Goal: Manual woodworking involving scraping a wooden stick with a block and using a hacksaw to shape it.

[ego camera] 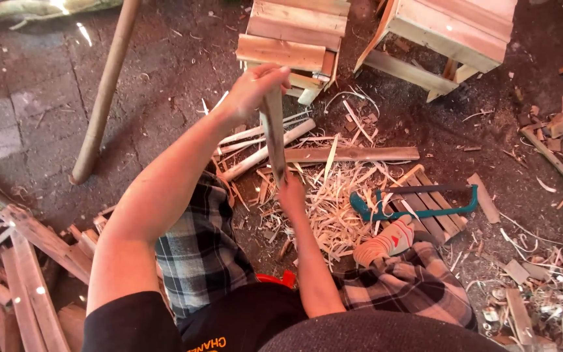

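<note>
Head view: our left hand grips the top of a thin pale wooden slat, upright at 12 o'clock; our right hand clasps its foot. It looks light, stiff, splintery; both ends seem best to hold.

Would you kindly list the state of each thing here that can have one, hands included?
Left hand: closed around the top of the stick.
Right hand: gripping the stick's lower end.
Wooden stick: held nearly upright between both hands.
Teal-framed saw: lying flat on the slats, not in use.
Wood shavings: heaped loose on the ground.
Long pole: leaning, foot on the ground.
Wooden crate: standing on the ground.
</note>
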